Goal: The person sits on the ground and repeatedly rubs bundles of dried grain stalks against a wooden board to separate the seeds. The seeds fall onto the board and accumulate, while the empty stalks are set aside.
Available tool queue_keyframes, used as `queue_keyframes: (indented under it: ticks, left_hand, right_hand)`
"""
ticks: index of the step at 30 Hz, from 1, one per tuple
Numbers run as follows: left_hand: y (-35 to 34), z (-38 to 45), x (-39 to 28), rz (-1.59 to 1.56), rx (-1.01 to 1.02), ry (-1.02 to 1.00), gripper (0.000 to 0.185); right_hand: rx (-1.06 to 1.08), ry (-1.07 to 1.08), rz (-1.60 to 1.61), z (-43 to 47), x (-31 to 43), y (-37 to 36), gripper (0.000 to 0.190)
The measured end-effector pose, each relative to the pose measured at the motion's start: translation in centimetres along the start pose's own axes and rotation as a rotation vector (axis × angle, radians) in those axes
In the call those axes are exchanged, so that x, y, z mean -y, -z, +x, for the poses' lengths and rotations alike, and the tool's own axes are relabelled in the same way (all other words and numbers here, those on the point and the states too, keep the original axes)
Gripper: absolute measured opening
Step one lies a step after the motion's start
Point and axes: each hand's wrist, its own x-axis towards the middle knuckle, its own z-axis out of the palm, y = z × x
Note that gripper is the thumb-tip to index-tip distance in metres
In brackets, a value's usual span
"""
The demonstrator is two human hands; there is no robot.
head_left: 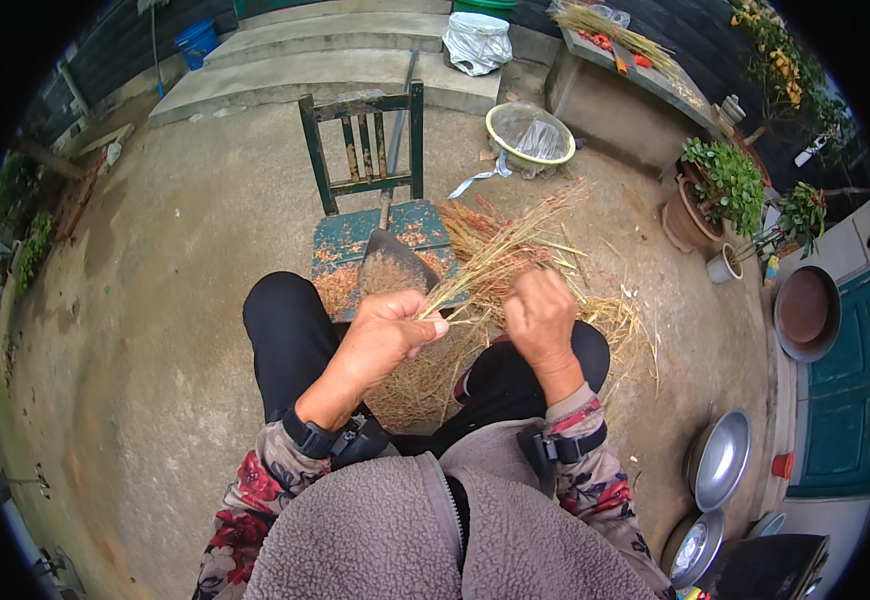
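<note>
My left hand (pixel 390 330) grips the thin stems of a bunch of dry seed stalks (pixel 506 244), whose reddish heads fan out to the upper right. Beside the bunch, my right hand (pixel 541 315) is raised over my knee with its fingers curled; whether it pinches a stalk cannot be told. A green wooden chair (pixel 345 225) stands before me, its seat strewn with reddish husks. The metal blade of a shovel (pixel 394 262) rests on the seat with grain-like bits on it. More stalks and straw (pixel 615 322) lie on the ground to the right of the chair and between my legs.
Beyond the chair are concrete steps (pixel 315 75) and a yellow-rimmed basin (pixel 495 142). A stone slab (pixel 652 79) at the upper right bears stalks and a knife. Potted plants (pixel 686 214) stand at the right, metal basins (pixel 724 461) at the lower right.
</note>
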Motion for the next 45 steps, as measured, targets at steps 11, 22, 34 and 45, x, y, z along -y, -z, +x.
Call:
queue_keyframes:
  ticks: [11, 22, 34, 45]
  left_hand:
    - [1.7, 0.3, 1.1, -0.09, -0.074, 0.078, 0.015]
    - [1.4, -0.4, 0.4, -0.123, -0.019, 0.113, 0.014]
    - [0.0, 1.2, 1.1, 0.042, 0.073, 0.077, 0.017]
    - [0.1, 0.8, 3.0, 0.026, 0.009, 0.101, 0.015]
  right_hand:
    - [-0.001, -0.006, 0.301, 1.5, 4.0, 1.6, 0.015]
    - [0.157, 0.242, 0.085, 1.5, 5.6, 0.4, 0.014]
    - [0.079, 0.261, 0.024, 0.3, 3.1, -0.1, 0.015]
    - [0.094, 0.108, 0.107, -1.6, 3.0, -2.2, 0.01]
